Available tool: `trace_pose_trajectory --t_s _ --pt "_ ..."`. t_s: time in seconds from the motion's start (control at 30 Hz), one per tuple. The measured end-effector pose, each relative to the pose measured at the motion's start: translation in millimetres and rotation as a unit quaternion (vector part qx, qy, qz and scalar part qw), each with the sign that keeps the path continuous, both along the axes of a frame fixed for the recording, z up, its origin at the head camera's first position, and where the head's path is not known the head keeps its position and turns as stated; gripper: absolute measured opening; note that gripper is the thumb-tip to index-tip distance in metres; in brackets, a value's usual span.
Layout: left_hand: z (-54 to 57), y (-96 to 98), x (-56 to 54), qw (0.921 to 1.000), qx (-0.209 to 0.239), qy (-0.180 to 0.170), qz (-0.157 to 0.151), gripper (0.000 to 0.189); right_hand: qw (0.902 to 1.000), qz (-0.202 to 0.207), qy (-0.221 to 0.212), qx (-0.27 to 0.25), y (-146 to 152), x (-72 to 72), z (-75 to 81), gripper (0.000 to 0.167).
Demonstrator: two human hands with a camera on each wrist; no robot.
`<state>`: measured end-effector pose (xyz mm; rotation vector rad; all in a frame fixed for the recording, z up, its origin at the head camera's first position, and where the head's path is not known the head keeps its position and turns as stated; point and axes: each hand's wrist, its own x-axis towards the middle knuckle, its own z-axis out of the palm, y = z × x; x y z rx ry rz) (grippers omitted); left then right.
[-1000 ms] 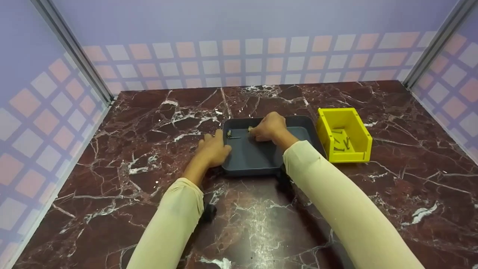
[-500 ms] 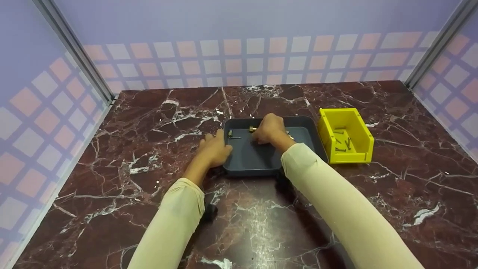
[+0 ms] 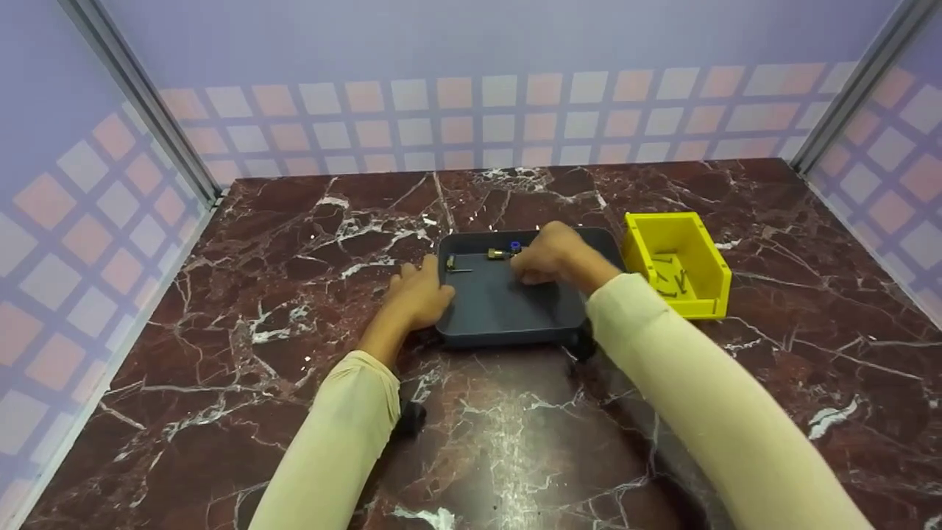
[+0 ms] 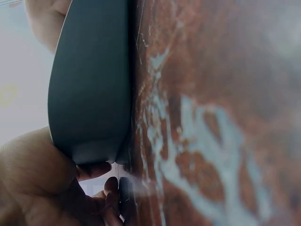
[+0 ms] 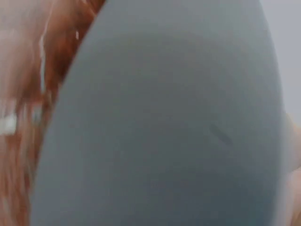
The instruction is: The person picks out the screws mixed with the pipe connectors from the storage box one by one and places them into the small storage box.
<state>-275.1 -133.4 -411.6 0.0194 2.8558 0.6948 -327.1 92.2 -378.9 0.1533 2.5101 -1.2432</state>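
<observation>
A dark grey tray (image 3: 478, 316) lies on the marbled table, its wall filling much of both wrist views. My left hand (image 3: 416, 294) grips its left rim, the thumb at the edge; in the left wrist view the fingers bend around the tray's corner. My right hand (image 3: 548, 254) is low over the tray, fingers curled downward. I cannot tell whether it holds anything. Just left of it lie a brass fitting (image 3: 497, 254) and a fitting with a blue collar (image 3: 515, 246). Near the tray's left wall are a small brass piece (image 3: 450, 262) and a thin screw (image 3: 462, 271).
A yellow bin (image 3: 717, 283) holding several screws (image 3: 682, 281) stands right beside the tray. White flecks are scattered on the marbled table (image 3: 294, 405) behind the tray. Patterned panels (image 3: 500, 125) enclose the back and sides.
The right hand has shifted right and slightly toward the yellow bin, leaving the brass fitting and exposing the blue-collared one. The left hand has stayed at the tray's rim.
</observation>
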Motion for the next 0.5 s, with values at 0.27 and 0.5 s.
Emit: trace_pose_trajectory --t_s 0.27,0.5 --pt "-0.7 0.0 -0.1 1.0000 -0.002 -0.001 -0.002 0.067 0.9948 0.005 0.013 -0.101 49 5.8 23.9 0.004" --pt "0.5 -0.9 0.0 1.0000 -0.001 0.007 -0.004 0.064 0.9899 0.002 0.027 -0.139 89 15.6 49.8 0.026"
